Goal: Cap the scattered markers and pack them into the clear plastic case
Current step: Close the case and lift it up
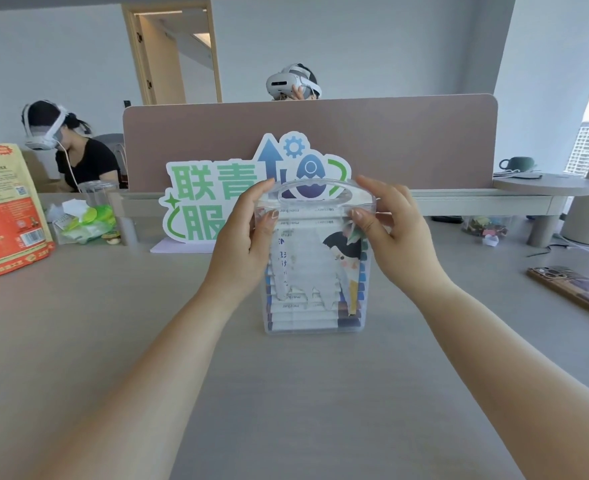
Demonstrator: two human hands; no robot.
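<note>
Clear plastic case (314, 325) is where the task ends, and it stands upright on its narrow base near the middle of the wide pale grey desk (279, 393), straight in front of the person. Standing it this way keeps the handle uppermost and both sides within reach.

Behind it, a dusty pink fabric partition (407, 143) runs along the far edge of the desk. A white and green cut-out sign with large characters (210, 202) leans against the partition, its right part hidden by the case. At the far left stands a tall orange and red printed paper bag (5, 209), well apart from the work.

The left hand (248, 233) grips the upper left edge of the case, with its thumb on the near face and its fingers wrapped behind. The right hand (390, 230) mirrors it at the upper right corner, its thumb pressing the near face just under the arched clear handle (315, 185). Holding at the two top corners looks meant either to press the lid home or to steady the case so it does not tip.

A phone in a patterned brown case (577, 292) lies flat near the right edge, well away from the hands.

Inside the case, the white-barrelled markers with dark blue and purple caps (303, 317) lie sideways in a stack from the base almost to the top. A torn white paper label with a cartoon figure (307, 261) partly screens them. Judging by how full the stack is, packing seems done or nearly so, with closing as the step in hand.
</note>
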